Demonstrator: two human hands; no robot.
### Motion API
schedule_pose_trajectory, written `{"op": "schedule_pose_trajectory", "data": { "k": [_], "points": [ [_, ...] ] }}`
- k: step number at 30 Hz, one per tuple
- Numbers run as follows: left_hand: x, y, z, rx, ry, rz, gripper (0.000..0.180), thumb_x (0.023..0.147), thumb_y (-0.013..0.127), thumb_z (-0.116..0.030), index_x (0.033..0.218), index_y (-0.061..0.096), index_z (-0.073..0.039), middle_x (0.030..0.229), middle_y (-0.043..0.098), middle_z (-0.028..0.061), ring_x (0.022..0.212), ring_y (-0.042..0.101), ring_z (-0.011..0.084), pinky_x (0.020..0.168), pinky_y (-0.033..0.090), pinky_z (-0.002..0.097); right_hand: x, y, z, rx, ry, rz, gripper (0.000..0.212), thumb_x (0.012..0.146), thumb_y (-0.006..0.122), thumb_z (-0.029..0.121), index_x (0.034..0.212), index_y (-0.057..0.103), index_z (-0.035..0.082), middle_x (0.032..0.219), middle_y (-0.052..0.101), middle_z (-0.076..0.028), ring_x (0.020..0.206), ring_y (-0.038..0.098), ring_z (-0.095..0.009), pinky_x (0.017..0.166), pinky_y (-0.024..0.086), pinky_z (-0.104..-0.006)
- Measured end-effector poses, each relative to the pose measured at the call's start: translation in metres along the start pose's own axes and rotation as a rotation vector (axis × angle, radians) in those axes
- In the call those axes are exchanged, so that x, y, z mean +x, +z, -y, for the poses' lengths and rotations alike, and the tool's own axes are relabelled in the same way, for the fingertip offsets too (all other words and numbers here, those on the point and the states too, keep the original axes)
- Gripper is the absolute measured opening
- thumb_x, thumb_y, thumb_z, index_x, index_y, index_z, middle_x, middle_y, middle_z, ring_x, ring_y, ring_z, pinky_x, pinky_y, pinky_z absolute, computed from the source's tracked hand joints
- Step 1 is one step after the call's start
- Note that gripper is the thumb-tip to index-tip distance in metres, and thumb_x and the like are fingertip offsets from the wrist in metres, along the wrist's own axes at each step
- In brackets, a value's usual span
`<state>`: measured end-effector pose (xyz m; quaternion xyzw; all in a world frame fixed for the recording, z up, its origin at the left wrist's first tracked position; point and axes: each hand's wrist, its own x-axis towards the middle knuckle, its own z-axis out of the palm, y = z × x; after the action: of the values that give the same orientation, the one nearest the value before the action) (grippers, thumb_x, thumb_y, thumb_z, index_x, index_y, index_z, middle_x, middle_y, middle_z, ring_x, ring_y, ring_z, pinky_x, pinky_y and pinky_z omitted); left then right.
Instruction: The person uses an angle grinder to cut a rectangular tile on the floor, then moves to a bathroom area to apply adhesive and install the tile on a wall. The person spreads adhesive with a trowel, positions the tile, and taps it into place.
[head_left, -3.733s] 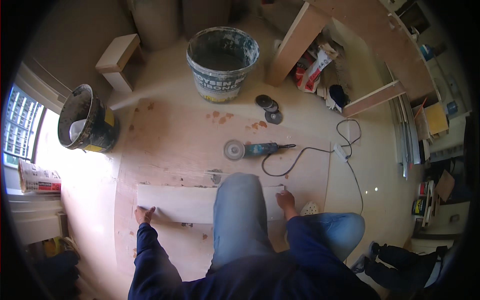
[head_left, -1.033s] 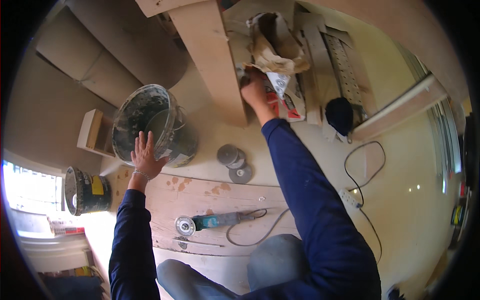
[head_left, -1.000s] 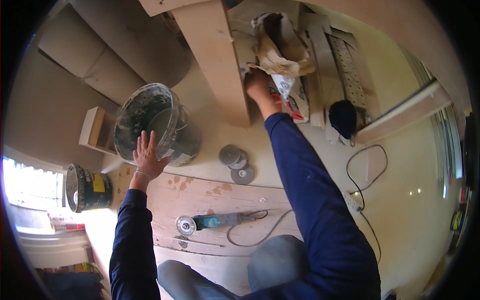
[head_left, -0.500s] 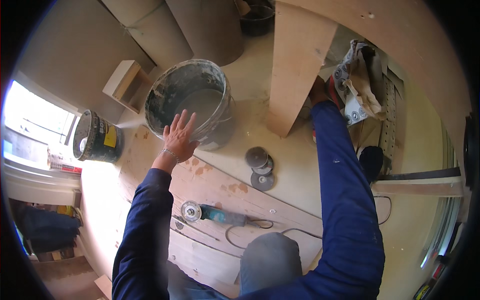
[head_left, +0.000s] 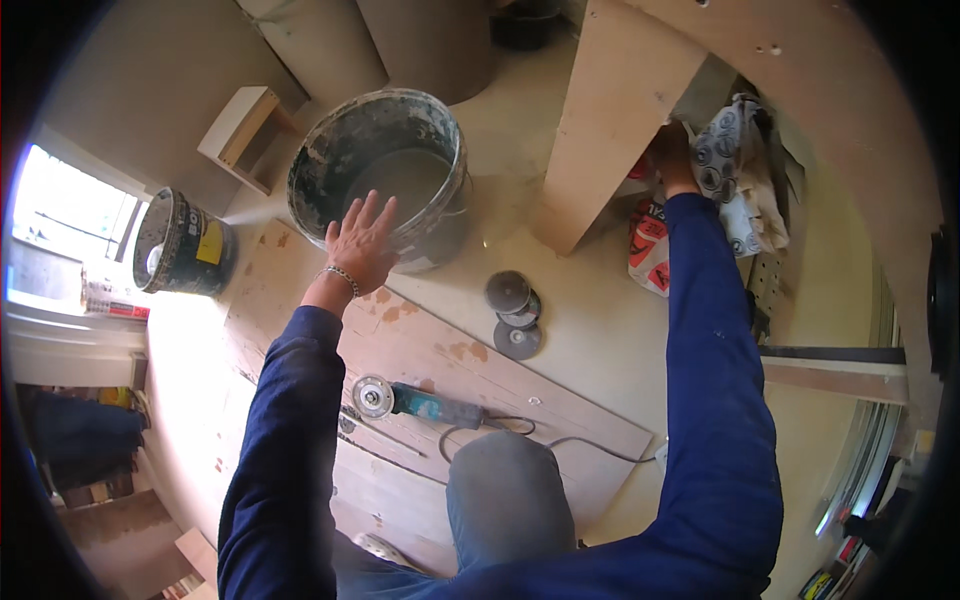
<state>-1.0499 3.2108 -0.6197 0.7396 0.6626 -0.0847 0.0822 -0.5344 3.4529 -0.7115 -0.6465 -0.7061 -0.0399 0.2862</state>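
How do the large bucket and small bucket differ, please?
The large bucket looks wider than the small bucket. The left hand overlaps the large bucket in view; the small bucket stands nearer the window. The small bucket has something white inside; the large bucket shows grey. Both are dark and open-topped.

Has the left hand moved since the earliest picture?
Yes: the left hand has moved forward, toward the large bucket, and now overlaps its near rim.
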Motion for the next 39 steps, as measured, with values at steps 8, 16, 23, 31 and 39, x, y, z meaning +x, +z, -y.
{"op": "schedule_pose_trajectory", "data": {
  "k": [8,16,23,31,39],
  "points": [
    [-0.002,-0.002,0.004,-0.035,0.022,-0.026,0.092,0.081,0.074,-0.025,0.156,0.021,-0.025,0.164,0.017,0.0106,0.150,0.018,0.0331,0.115,0.022,0.0612,-0.063,-0.113,0.074,-0.109,0.235,0.207,0.055,0.071,0.072,0.047,0.089,0.071,-0.005,0.088,0.069,-0.029,0.087,0.070,-0.039,0.074,0.053,-0.0437],
    [-0.002,-0.012,-0.006,-0.005,0.024,-0.003,0.091,0.084,0.071,-0.033,0.157,0.018,-0.025,0.164,0.015,0.0088,0.150,0.018,0.0309,0.115,0.024,0.0599,-0.190,-0.152,0.127,0.204,0.537,0.278,0.040,0.067,0.075,0.032,0.082,0.069,-0.004,0.076,0.070,-0.020,0.073,0.069,-0.029,0.070,0.052,-0.0394],
    [-0.007,-0.010,0.003,0.001,0.028,-0.001,0.092,0.083,0.071,-0.038,0.157,0.018,-0.025,0.165,0.015,0.0085,0.150,0.019,0.0307,0.114,0.025,0.0596,-0.217,-0.129,0.176,0.079,0.220,0.484,0.033,0.072,0.071,0.034,0.094,0.071,0.009,0.084,0.071,-0.017,0.082,0.069,-0.036,0.075,0.053,-0.0444],
    [-0.006,-0.005,0.011,-0.014,0.043,-0.005,0.093,0.081,0.072,-0.039,0.157,0.019,-0.025,0.165,0.014,0.0090,0.150,0.018,0.0321,0.113,0.025,0.0605,-0.208,-0.059,0.212,-0.037,-0.086,0.512,0.035,0.081,0.068,0.033,0.106,0.067,0.009,0.104,0.068,-0.020,0.098,0.064,-0.040,0.085,0.051,-0.0505],
    [-0.001,-0.005,-0.005,-0.014,0.071,-0.029,0.098,0.079,0.076,-0.039,0.157,0.019,-0.026,0.165,0.013,0.0087,0.151,0.017,0.0315,0.114,0.026,0.0600,-0.211,-0.071,0.222,0.049,-0.117,0.363,0.041,0.083,0.070,0.036,0.115,0.067,0.011,0.108,0.068,-0.015,0.095,0.066,-0.034,0.082,0.052,-0.0453]
  ]
}}
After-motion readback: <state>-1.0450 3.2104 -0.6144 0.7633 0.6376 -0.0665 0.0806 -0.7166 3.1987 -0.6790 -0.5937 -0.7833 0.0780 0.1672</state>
